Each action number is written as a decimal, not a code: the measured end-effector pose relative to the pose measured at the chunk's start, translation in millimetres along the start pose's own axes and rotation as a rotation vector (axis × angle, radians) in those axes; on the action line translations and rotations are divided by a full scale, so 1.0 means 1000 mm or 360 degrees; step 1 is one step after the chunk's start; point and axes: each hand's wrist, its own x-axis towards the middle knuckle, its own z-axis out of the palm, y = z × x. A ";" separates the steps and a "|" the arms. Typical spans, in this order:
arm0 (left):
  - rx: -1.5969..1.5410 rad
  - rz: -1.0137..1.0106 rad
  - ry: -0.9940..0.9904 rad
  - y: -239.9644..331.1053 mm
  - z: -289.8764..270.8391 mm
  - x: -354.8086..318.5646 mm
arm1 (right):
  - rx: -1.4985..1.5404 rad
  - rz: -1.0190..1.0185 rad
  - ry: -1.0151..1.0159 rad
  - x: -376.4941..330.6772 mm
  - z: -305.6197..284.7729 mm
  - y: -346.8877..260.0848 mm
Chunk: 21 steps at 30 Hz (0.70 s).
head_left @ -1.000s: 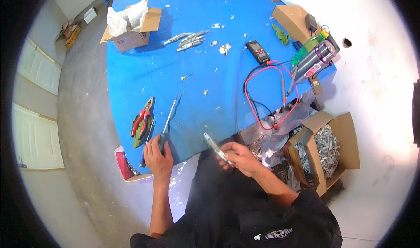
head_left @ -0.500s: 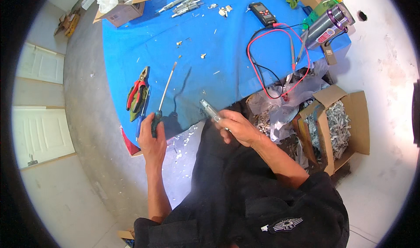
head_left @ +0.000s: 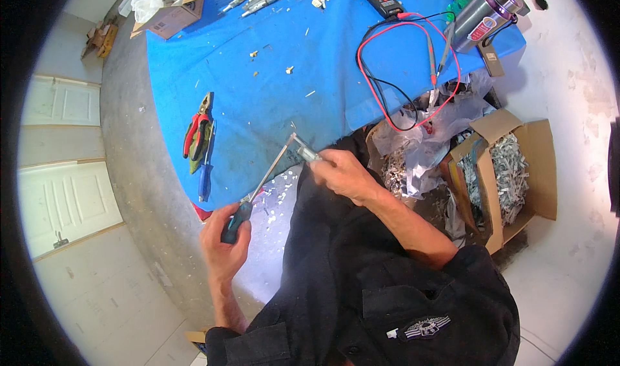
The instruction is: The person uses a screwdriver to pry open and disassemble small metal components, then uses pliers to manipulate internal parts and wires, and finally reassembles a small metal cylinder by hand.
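Far L there's 2 white doors [head_left: 71,201] in the bg. Then 1 open cardboard box [head_left: 169,21] w/ white wrapping spilling out the top, back L of the blue table cover [head_left: 258,101]. Nearer me, 1 pair of pliers [head_left: 191,138], red & black handles, lying on a bit of green stuff, w/ 1 blue-handled tool [head_left: 204,182] right beside.

My L hand [head_left: 223,242] is wrapped round 1 screwdriver [head_left: 236,224], dark teal handle, shaft angled up to the R. Behind that, approx 4 silver tubes [head_left: 258,1] in a bunch, they overlap so can't tell the exact count.

The tip's at the thin end of 1 silver piece [head_left: 309,153] by the table's front edge; can't tell if they're actually touching tbh. My R hand [head_left: 345,177] has that piece pinched, fingers closed on it.

Further R: 1 handheld meter [head_left: 381,0] w/ 2 probes [head_left: 444,56], 1 metal flask [head_left: 481,30], then 1 open carton [head_left: 541,172] full of silvery strips, below table height.
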 end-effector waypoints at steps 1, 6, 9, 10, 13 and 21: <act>0.0016 0.0040 -0.0002 0.001 -0.002 0.000 | 0.0010 -0.0019 0.0032 -0.001 0.001 0.001; 0.0066 0.0143 -0.0022 0.005 -0.010 -0.002 | 0.0073 0.0107 0.0045 -0.007 0.008 -0.008; 0.0092 0.0139 -0.0052 0.011 -0.016 -0.003 | 0.0071 0.0110 0.0003 -0.012 0.011 -0.021; 0.0077 0.0128 -0.0058 0.013 -0.018 -0.002 | 0.0068 0.0127 -0.0019 -0.012 0.011 -0.025; 0.0061 0.0109 -0.0067 0.017 -0.021 -0.002 | 0.0022 0.0149 -0.0026 -0.013 0.011 -0.028; 0.0102 0.0038 -0.0172 0.020 -0.033 -0.001 | -0.0237 -0.0016 -0.0025 -0.004 0.008 -0.019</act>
